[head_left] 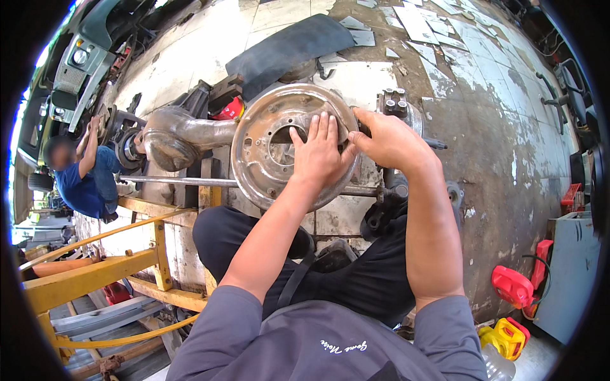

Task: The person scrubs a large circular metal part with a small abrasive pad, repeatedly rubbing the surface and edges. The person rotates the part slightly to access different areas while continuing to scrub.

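Brake backing plate (253, 166) faces the wearer, axle housing (213, 131) running left-right; left hand (318, 151) splayed across the plate, right hand (389, 141) narrowed at its rim, grip unclear.

Round metal plate (252, 164): showing grey-brown with rust staining, raised rim, large central hole, smaller holes ringing it. Face is pointing up at the camera; left edge is overlapping the right end of the visible axle tube (219, 131). Can't tell if it's bolted on. Brown curved piece (341, 122) is lying over its upper-right face, mostly hidden.
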Tool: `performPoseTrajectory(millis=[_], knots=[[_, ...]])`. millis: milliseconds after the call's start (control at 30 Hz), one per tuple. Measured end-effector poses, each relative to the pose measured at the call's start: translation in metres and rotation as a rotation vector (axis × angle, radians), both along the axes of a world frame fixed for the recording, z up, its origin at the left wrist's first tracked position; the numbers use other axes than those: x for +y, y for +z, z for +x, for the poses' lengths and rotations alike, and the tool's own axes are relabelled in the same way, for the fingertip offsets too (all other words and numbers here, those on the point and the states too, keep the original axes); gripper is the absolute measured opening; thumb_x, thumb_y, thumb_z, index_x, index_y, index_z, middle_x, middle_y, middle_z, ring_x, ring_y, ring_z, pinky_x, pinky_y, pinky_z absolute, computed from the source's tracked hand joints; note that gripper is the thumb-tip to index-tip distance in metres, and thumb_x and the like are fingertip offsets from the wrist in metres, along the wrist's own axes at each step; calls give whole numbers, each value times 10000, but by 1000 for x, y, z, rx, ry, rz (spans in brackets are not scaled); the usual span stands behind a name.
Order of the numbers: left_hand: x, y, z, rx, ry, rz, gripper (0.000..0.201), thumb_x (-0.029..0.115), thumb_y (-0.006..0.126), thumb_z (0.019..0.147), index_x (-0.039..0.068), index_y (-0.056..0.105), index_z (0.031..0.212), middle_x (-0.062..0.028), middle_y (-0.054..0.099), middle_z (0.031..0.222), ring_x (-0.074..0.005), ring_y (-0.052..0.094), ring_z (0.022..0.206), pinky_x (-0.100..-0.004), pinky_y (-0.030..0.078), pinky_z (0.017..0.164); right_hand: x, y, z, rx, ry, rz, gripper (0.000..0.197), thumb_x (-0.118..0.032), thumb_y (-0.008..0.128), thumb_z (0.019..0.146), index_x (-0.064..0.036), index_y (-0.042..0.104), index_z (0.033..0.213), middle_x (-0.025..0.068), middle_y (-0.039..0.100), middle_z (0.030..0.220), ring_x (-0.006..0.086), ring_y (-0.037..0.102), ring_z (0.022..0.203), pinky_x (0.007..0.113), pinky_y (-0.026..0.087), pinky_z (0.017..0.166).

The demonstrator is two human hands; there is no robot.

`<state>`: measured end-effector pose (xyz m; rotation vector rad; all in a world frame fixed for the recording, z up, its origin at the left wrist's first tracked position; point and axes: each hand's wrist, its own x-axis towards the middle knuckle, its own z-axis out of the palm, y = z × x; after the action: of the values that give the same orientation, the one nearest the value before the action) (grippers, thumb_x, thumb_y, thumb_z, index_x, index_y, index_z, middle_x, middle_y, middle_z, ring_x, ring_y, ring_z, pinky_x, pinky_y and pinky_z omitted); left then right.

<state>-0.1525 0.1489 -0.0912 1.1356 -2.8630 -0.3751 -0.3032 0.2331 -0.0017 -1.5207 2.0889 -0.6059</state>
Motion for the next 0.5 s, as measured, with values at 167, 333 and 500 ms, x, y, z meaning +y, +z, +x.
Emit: performPoseTrajectory(millis=[167,333,500], knots=[[18,2,11,-60,46,-32,955,719,339,968,-32,304,1557,-192,274,1643,-319,244,1532,-665,93,1197,3,10,-6,-15,-15,165,537,-280,635,954,-4,542,1405,240,614,1337,371,576,1265,426,451,1064],[43,20,46,-4,7,76,894,677,367,994,-54,382,1510,-233,362,1586,-366,264,1514,-647,126,1197,2,17,-8,-18,-6,170,475,-272,624,958,8,556,1335,241,631,1270,375,595,1210,446,464,1026],[31,-5,33,153,-7,-47,886,657,367,1002,-67,367,1512,-233,329,1604,-369,253,1518,-589,128,1219,-1,7,-3,-2,13,113,527,-265,632,957,1,540,1402,238,613,1338,367,577,1260,431,452,1065]])
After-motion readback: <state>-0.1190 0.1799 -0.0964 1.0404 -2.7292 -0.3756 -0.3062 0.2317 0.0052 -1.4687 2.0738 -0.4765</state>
